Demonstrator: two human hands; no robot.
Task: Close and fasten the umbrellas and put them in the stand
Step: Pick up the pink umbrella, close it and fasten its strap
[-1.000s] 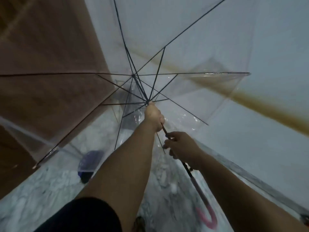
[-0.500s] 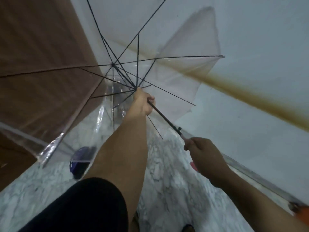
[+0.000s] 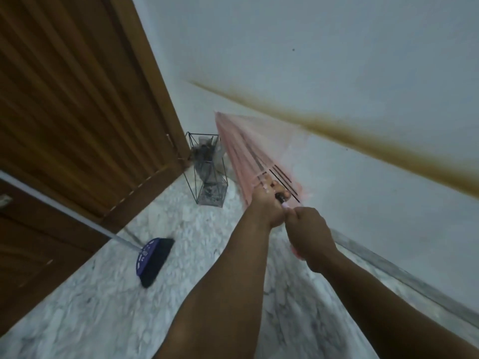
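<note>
Collapsed umbrella (image 3: 248, 154) held tip-forward, just right of the wire stand (image 3: 207, 169); left hand (image 3: 267, 203) clamped round the gathered ribs, right hand (image 3: 308, 231) gripping the handle, steadying the canopy for fastening.

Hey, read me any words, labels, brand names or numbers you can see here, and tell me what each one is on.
None can be read.
The purple broom head carries only pale decorative marks, no letters that can be made out.
The umbrella, the wire stand, the door and the wall show no print.
</note>
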